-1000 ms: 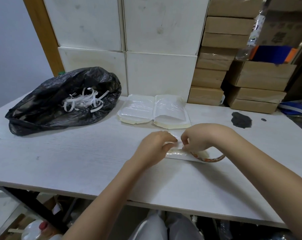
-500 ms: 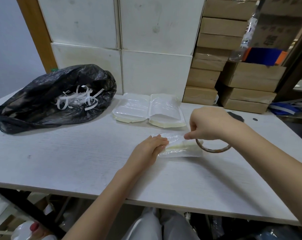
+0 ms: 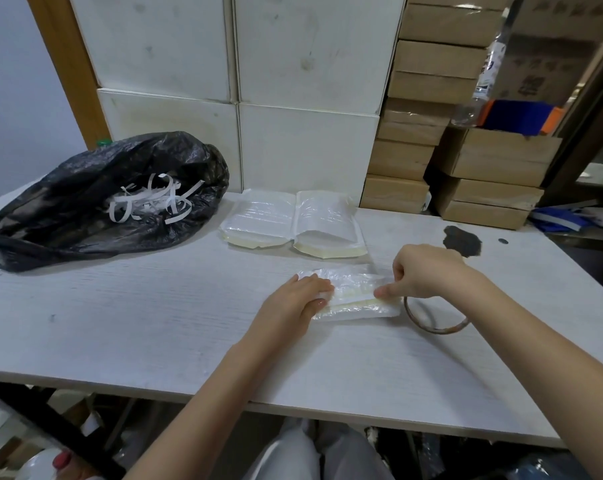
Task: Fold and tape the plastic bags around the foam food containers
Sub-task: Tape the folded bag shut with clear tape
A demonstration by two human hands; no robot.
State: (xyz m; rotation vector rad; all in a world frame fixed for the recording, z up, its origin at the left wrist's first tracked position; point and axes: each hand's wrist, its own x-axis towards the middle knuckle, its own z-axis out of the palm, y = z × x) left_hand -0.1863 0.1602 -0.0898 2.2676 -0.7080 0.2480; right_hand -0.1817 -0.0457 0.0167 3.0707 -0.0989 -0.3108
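White-grained table [image 3: 127,313] carries everything, so places are given from it. One black rubbish bag [image 3: 96,199] slumps at its far left, white paper strips spilling from the mouth. Two wrapped foam containers [image 3: 293,223] lie side by side at its far middle. One bagged container [image 3: 355,296] sits near the table's centre. One left hand [image 3: 293,306] lies on that container's left end, fingers fairly straight. One right hand [image 3: 424,275] pinches the plastic at its right end. One tape ring [image 3: 435,317] rests just right of the container.
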